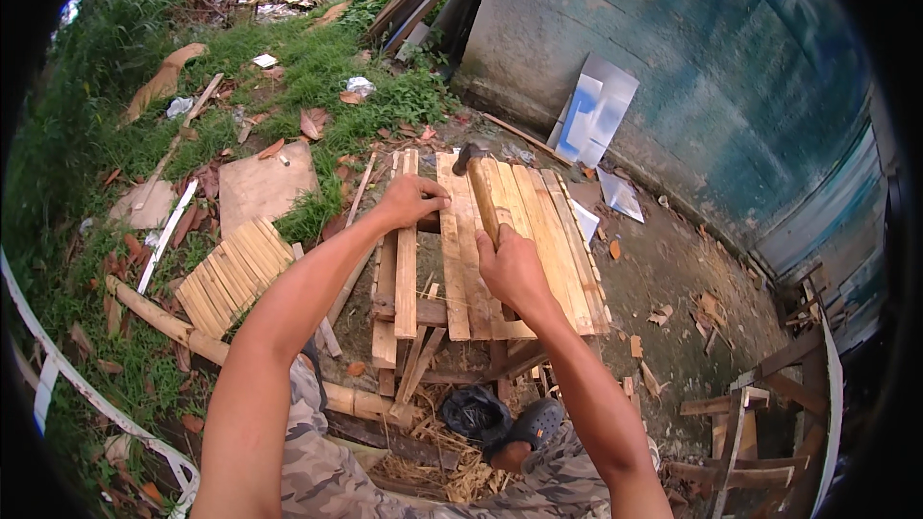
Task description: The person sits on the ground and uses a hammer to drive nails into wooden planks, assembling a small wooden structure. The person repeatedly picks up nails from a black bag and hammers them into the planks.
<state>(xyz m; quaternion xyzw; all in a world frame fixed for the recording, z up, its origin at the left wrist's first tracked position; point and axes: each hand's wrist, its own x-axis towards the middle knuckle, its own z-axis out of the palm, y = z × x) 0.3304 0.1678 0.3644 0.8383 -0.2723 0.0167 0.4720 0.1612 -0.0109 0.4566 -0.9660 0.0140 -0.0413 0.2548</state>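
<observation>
My right hand (511, 270) is wrapped round the light wooden handle of a hammer (486, 197). The hammer's dark head lies over the far end of a slatted wooden top (558, 255). Pale wood strips run away from me side by side on it, with a gap left of the middle. My left hand (411, 201) is beside that gap, near the far end of a narrow wood strip (407, 269). Its thumb and fingers are pinched together; whatever they hold is too small to make out. Crosspieces of the wooden frame (428, 312) show through the gap.
A slatted wood panel (234, 274) lies on the grass at left, near a bamboo pole (168, 319). A flat brown board (267, 183) lies beyond. At right are a blue-green wall (692, 67) and a wooden frame (740, 442). Below the top sits a black plastic bag (475, 411).
</observation>
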